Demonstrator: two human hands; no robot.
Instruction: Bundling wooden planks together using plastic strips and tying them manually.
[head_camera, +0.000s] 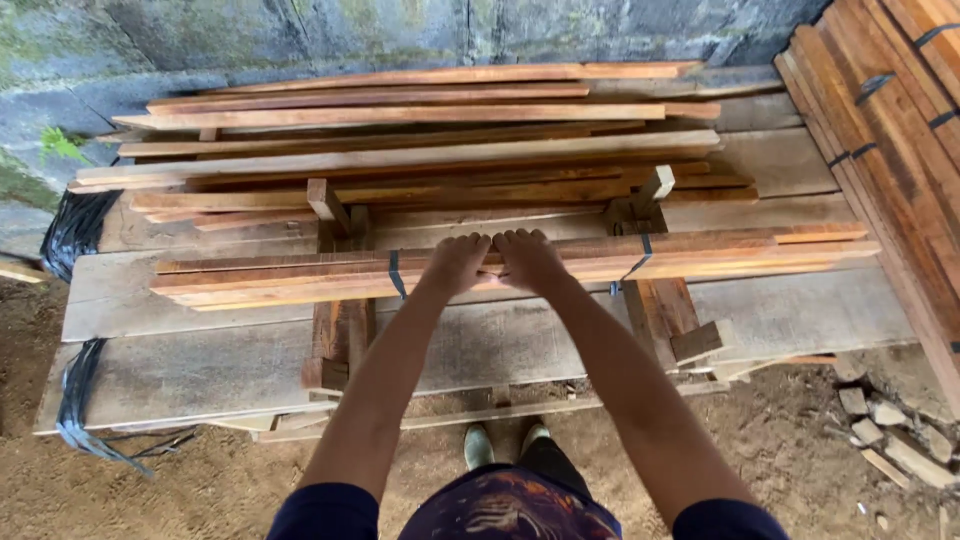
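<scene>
On one strapped bundle of slats (300, 278), two hands (492, 262) rest.

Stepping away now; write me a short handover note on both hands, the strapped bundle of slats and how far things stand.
Left hand: palm down on the strapped bundle of slats, fingers over its far edge.
Right hand: the same, touching the left.
Bundle: lies crosswise on two wooden supports above the wide planks, bound by two dark straps.
Done: bundle is strapped and resting on the supports.
Left: loose slats remain piled behind; more strapped bundles lean at right.
</scene>
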